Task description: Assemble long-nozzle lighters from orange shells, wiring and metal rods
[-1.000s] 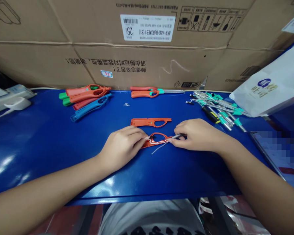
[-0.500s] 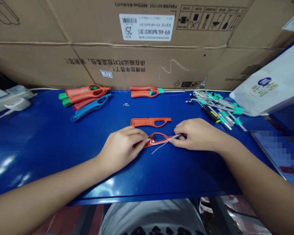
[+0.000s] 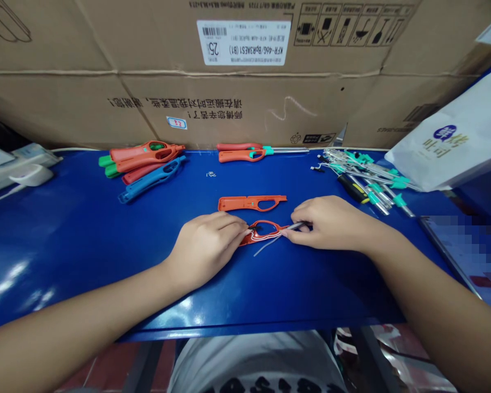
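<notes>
An orange lighter shell half (image 3: pixel 265 232) lies on the blue table (image 3: pixel 85 245) between my hands, with thin white wires trailing over it. My left hand (image 3: pixel 207 245) is closed over its left end, fingertips pressed on the wires. My right hand (image 3: pixel 331 221) pinches a thin metal tube (image 3: pixel 295 225) at the shell's right end. A second orange shell half (image 3: pixel 251 203) lies just behind, untouched.
Finished orange, red and blue lighters (image 3: pixel 145 164) lie at the back left, one orange lighter (image 3: pixel 249 154) at back centre. A heap of metal tubes with teal fittings (image 3: pixel 368 177) and a white bag (image 3: pixel 454 142) sit right. Cardboard boxes (image 3: pixel 245 82) wall the back. A power strip (image 3: pixel 16 166) is far left.
Both hands stay on the shell with only small finger shifts; the wires sit tighter against the shell. The view has drifted slightly.
</notes>
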A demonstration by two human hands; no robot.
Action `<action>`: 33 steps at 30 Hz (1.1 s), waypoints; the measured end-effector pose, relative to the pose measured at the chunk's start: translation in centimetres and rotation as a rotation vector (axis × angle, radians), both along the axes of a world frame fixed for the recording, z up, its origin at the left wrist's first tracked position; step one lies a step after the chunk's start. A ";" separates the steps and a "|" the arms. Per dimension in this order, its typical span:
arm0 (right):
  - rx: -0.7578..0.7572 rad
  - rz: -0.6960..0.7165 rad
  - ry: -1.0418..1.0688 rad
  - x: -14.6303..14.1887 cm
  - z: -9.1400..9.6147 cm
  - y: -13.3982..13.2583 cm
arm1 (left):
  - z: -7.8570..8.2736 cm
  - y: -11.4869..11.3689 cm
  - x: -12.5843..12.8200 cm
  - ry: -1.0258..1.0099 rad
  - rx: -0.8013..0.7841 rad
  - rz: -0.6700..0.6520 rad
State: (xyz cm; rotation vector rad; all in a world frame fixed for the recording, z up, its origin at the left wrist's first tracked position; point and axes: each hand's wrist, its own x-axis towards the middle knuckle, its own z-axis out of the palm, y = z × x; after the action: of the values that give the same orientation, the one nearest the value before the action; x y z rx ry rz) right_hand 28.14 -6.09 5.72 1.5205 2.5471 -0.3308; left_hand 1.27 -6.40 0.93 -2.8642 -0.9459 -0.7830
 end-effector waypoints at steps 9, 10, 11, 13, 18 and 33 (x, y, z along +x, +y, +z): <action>-0.013 0.001 0.005 -0.1 0.2 -0.1 | 0.4 -0.1 0.2 -0.006 -0.024 0.035; -0.011 0.001 0.006 -0.1 0.2 -0.1 | 0.5 -0.1 0.2 -0.011 -0.029 0.041; -0.011 0.000 0.008 -0.1 0.2 -0.1 | 0.5 -0.1 0.2 -0.014 -0.028 0.046; -0.010 0.000 0.012 -0.1 0.1 -0.1 | 0.5 -0.2 0.3 -0.014 -0.023 0.050; -0.011 0.005 0.009 -0.1 0.0 -0.1 | 0.4 -0.2 0.3 -0.047 -0.044 0.038; 0.003 0.005 0.008 0.0 -0.1 -0.2 | 1.1 -0.3 0.5 -0.150 -0.138 0.051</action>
State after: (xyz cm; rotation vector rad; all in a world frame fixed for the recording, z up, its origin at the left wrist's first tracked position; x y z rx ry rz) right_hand 28.12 -6.25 5.59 1.5167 2.5576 -0.3335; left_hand 1.76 -6.68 2.06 -2.9164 -1.1275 -0.9758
